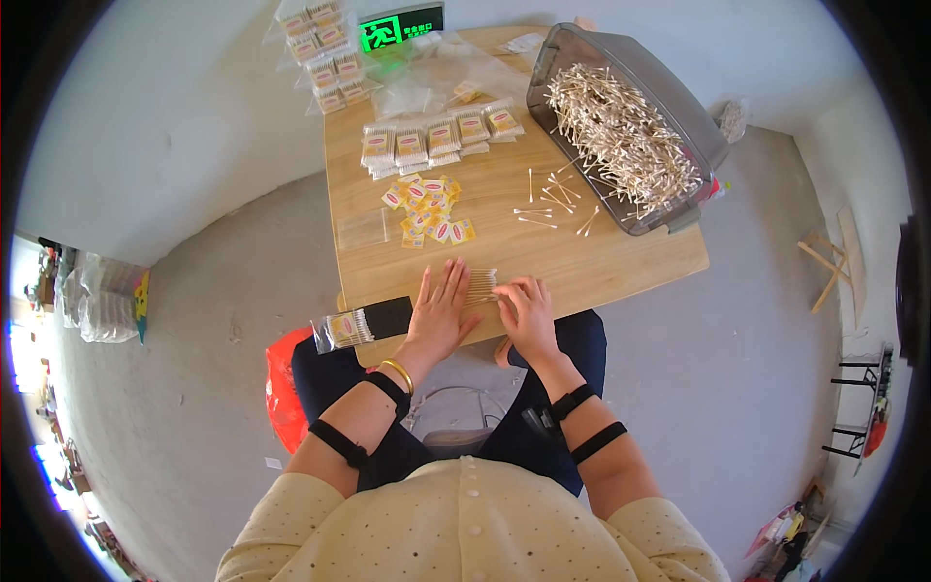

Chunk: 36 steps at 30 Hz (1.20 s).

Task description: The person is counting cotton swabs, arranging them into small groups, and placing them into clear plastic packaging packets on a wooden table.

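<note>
My left hand [443, 303] lies flat on the wooden table, fingers stretched out, partly covering a row of cotton swabs [481, 279] laid side by side. From the other side my right hand [529, 310] has its fingers bent and pinched at the swabs' right ends; how many it grips is hidden. Left of my left hand lies a black strip [391, 317], with a clear bag of cotton swabs [344, 330] at its outer end. Beyond my hands are a heap of small yellow-and-white cards [427, 209] and several loose cotton swabs [558, 192].
A grey plastic bin [648, 225] full of cotton swabs stands at the table's [611, 267] back right. Packed bags [442, 134] sit in rows farther back, near clear plastic sleeves [412, 82]. More filled bags [325, 53] are stacked at the back left. A red bag [284, 388] is beside my left leg.
</note>
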Tool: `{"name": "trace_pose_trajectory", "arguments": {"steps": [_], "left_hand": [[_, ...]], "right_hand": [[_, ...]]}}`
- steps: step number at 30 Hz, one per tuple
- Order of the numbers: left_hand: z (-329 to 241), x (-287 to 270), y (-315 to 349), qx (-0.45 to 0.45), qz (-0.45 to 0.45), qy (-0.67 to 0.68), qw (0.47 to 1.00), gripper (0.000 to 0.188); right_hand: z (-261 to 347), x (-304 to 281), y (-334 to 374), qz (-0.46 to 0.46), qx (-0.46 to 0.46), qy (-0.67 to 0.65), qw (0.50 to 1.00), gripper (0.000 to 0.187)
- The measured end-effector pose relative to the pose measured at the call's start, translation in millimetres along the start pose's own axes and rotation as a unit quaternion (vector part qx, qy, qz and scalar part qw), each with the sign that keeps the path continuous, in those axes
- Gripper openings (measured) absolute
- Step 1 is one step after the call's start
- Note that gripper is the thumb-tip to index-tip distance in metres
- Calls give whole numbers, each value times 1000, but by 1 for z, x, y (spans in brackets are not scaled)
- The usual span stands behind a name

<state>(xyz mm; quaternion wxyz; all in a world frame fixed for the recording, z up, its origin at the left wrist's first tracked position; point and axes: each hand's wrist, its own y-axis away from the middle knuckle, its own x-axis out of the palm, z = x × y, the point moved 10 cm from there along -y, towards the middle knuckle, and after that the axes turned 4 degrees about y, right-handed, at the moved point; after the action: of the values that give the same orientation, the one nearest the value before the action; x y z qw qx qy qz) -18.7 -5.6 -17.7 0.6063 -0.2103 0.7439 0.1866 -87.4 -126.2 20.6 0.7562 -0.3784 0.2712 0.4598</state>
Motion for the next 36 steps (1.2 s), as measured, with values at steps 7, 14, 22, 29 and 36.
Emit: {"name": "trace_pose_trajectory", "arguments": {"steps": [7, 14, 22, 29, 36], "left_hand": [[1, 2, 2, 3, -5, -4, 1000, 89], [9, -13, 8, 0, -53, 135, 989, 92], [11, -13, 35, -10, -58, 109, 992, 88], [16, 0, 47, -75, -30, 79, 994, 89], [17, -2, 38, -87, -41, 16, 995, 95]], "right_hand": [[28, 11, 9, 73, -73, 74, 992, 36], [12, 3, 15, 66, -15, 58, 996, 53], [22, 11, 16, 113, -68, 101, 986, 54], [18, 18, 15, 134, -74, 124, 980, 57], [9, 28, 3, 132, -48, 106, 984, 84]]}}
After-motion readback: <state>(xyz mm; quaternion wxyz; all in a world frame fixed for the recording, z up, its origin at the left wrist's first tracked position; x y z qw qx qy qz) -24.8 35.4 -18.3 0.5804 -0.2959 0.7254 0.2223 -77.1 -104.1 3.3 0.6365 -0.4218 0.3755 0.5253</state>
